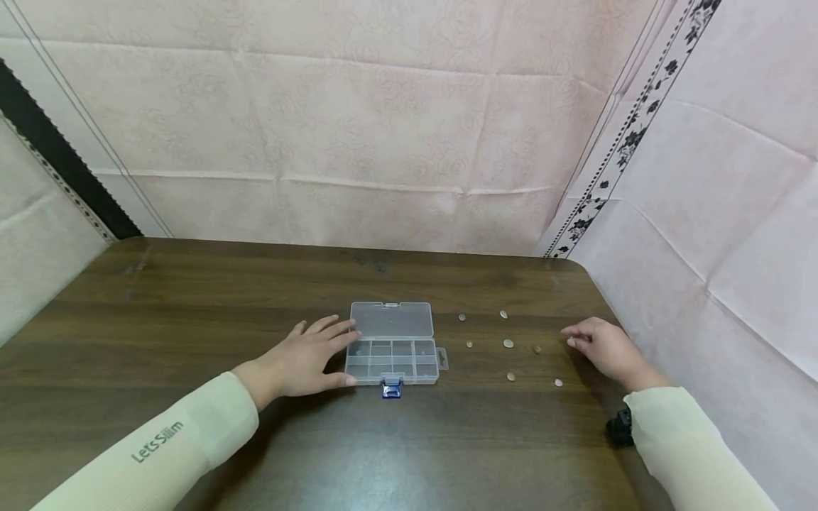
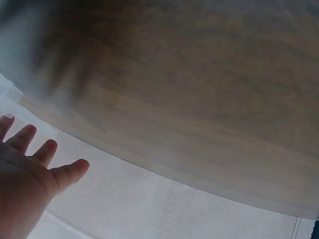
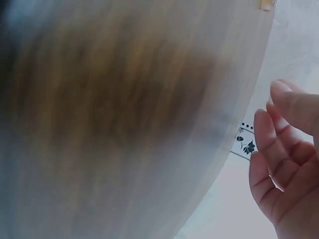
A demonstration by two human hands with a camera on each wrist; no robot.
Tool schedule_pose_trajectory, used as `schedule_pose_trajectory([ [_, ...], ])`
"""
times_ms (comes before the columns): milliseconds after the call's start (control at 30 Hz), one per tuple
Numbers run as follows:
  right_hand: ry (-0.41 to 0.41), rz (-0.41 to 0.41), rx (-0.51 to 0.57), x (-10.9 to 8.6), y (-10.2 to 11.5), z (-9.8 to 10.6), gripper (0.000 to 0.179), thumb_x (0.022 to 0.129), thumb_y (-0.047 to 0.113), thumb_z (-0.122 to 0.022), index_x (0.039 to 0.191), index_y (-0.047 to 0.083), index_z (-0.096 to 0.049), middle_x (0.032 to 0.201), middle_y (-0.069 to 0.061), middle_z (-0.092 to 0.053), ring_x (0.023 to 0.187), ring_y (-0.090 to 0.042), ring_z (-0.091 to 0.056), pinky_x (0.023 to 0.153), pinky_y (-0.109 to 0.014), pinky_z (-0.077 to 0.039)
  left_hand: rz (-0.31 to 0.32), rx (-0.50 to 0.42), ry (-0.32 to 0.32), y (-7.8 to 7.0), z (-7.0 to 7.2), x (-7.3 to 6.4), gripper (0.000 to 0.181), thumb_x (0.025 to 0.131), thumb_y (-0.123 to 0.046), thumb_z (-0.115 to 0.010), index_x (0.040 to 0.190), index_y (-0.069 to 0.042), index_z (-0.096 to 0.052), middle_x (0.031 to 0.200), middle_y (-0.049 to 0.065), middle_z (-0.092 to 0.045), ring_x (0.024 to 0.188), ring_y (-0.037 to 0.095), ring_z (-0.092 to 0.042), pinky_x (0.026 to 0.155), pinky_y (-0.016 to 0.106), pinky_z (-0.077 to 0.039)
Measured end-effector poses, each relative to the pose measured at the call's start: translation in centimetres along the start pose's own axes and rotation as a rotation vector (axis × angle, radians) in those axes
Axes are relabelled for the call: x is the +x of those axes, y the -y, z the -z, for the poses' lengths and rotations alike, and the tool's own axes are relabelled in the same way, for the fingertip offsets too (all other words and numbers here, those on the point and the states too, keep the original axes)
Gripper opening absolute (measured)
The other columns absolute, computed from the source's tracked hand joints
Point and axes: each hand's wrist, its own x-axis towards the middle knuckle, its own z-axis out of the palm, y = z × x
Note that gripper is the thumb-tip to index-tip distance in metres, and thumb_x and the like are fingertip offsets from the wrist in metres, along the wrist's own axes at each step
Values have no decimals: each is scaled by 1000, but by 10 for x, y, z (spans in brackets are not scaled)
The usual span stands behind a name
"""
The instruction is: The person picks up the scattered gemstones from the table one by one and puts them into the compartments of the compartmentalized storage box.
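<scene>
A clear plastic compartment box [image 1: 392, 360] lies with its lid [image 1: 393, 321] raised back and a blue latch [image 1: 392, 389] at its front. My left hand [image 1: 308, 358] touches the box's left side, fingers spread and thumb at its front corner. To the right of the box lie several small, pale round pieces, perhaps buttons, among them one piece [image 1: 508, 343] in the middle and a pinkish one [image 1: 559, 382] nearer the front. Beyond them, my right hand [image 1: 607, 349] is over the table's right side. Its fingers [image 3: 266, 134] are loosely bent, with nothing visible between them.
The brown wooden table [image 1: 287, 454] has rounded far corners. A pale patterned cloth [image 1: 358, 135] hangs behind it, and another white cloth [image 1: 735, 213] hangs along the right edge. A clear hanging tab [image 1: 442, 358] sticks out from the box's right side.
</scene>
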Motion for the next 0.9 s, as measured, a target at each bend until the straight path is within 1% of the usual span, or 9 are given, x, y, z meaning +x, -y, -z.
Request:
schedule_pose_trajectory([
  [167, -100, 65, -57, 2, 4, -2, 16, 88, 1, -65, 102, -3, -72, 94, -15, -65, 88, -33, -63, 74, -46, -50, 5, -2, 2, 0, 1, 1, 77, 88, -59, -58, 150, -18, -38, 157, 5, -30, 145, 34, -21, 107, 69, -17],
  [267, -143, 81, -79, 2, 7, -3, 17, 88, 1, -66, 103, -3, -72, 92, -14, -64, 86, -32, -62, 74, -47, -50, 4, -1, 1, 0, 0, 1, 77, 88, -60, -58, 150, -18, -38, 157, 5, -30, 145, 34, -21, 107, 69, -17],
  [433, -200, 93, -107, 3, 17, -2, 19, 86, 1, -69, 104, -2, -73, 95, -15, -62, 87, -33, -62, 78, -50, -49, 2, -6, -5, -1, 0, 0, 76, 88, -59, -59, 149, -18, -39, 157, 6, -30, 144, 34, -22, 107, 69, -17],
  [533, -235, 111, -110, 5, 24, -3, 19, 85, 0, -69, 103, -1, -74, 96, -15, -62, 87, -33, -62, 77, -50, -49, 6, -8, -3, -1, 1, -1, 76, 88, -59, -59, 149, -18, -39, 157, 6, -30, 145, 34, -21, 107, 69, -17],
  [733, -278, 134, -102, 11, 35, -7, 18, 85, 1, -70, 103, 0, -74, 96, -14, -63, 83, -30, -62, 73, -48, -50, 5, -2, -2, 0, 1, -1, 77, 87, -61, -58, 149, -18, -39, 156, 6, -31, 144, 35, -21, 106, 70, -17],
  [900, -273, 146, -82, 17, 45, -8, 18, 86, 1, -69, 103, 1, -74, 98, -15, -63, 85, -30, -62, 74, -48, -50, 11, 1, -2, 0, 1, 0, 77, 87, -61, -58, 149, -19, -40, 156, 6, -31, 144, 35, -21, 106, 70, -17],
])
